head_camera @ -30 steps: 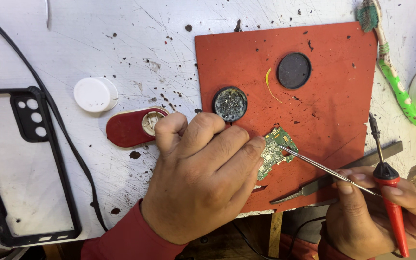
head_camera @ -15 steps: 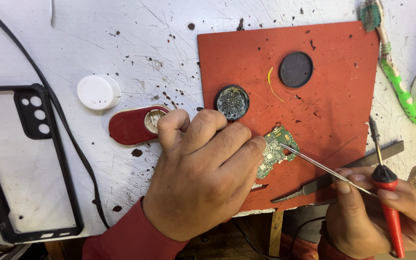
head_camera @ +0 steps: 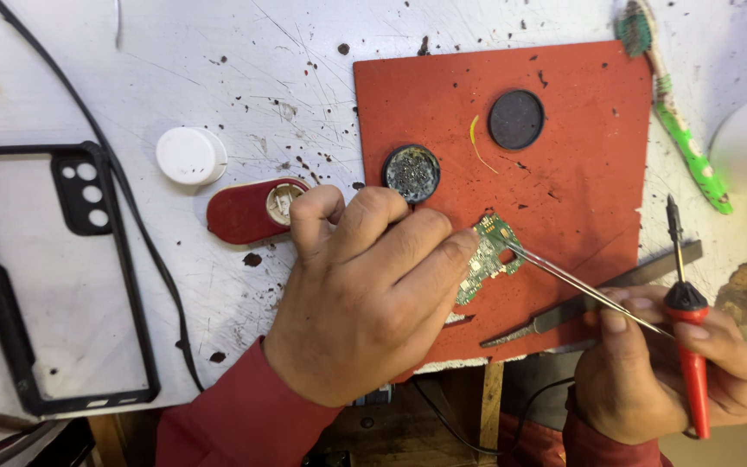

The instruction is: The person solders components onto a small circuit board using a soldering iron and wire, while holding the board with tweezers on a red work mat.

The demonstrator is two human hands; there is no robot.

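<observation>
Item: small green circuit board (head_camera: 488,257) on red mat (head_camera: 581,199), worked with tweezers (head_camera: 581,290).
My left hand (head_camera: 373,294) presses fingertips on the board's left edge; my right hand (head_camera: 667,372) is closed around tweezers and red soldering iron (head_camera: 689,346). Tweezer tips meet the board's upper right; best kept steady, board pinned flat.
</observation>
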